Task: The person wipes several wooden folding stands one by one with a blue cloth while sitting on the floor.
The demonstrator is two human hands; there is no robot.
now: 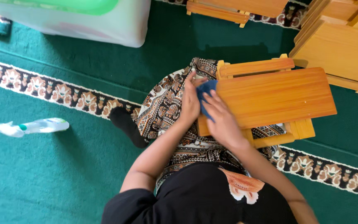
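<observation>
Blue cloth [207,89] was pinched between left hand [190,101] and right hand [222,120], wiping the wooden desk [276,95] edge; pressing along seemed next.

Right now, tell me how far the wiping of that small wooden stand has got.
Done: the spray bottle lies set aside on the green carpet. In hand: left hand and right hand press a blue cloth on the wooden stand's near edge. Left: the far side, untouched by the cloth; cleanliness cannot be judged.
</observation>
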